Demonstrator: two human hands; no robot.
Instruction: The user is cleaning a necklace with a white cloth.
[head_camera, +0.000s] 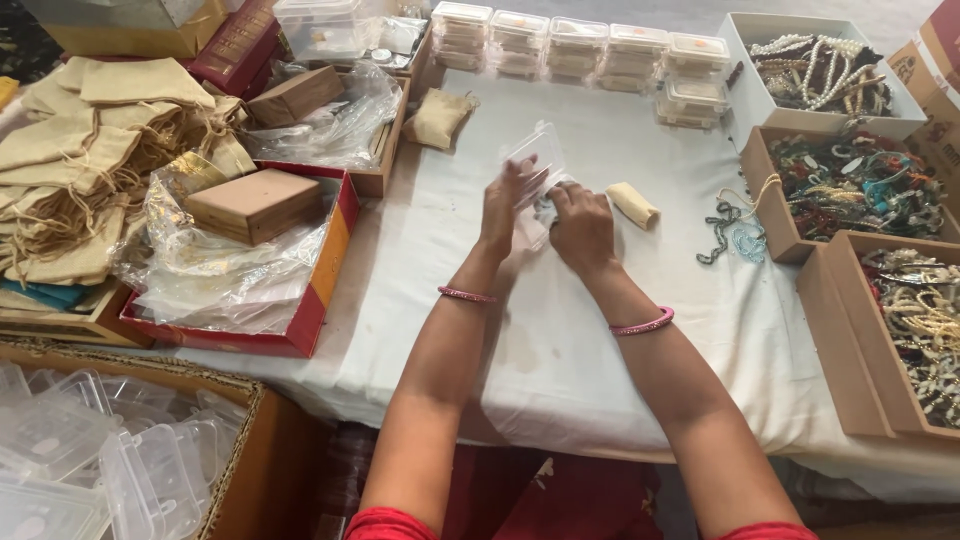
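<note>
Clear plastic box (533, 160), lid open, pinched in left hand (503, 205); right hand (580, 225) fingers curled inside; contents may spill if tipped.

Hands (545, 215) at table centre, on clear box (535, 160). Rolled pouch (634, 204) just right of them; bead strands (730, 235) further right. Three jewellery boxes (860, 180) along right edge. Stacked boxes (580, 45) in row behind. Pouch pile (90, 160) far left; tray (300, 320) with wooden box (255, 203) between. Carton (240, 440) of empty boxes near left, below table.
</note>
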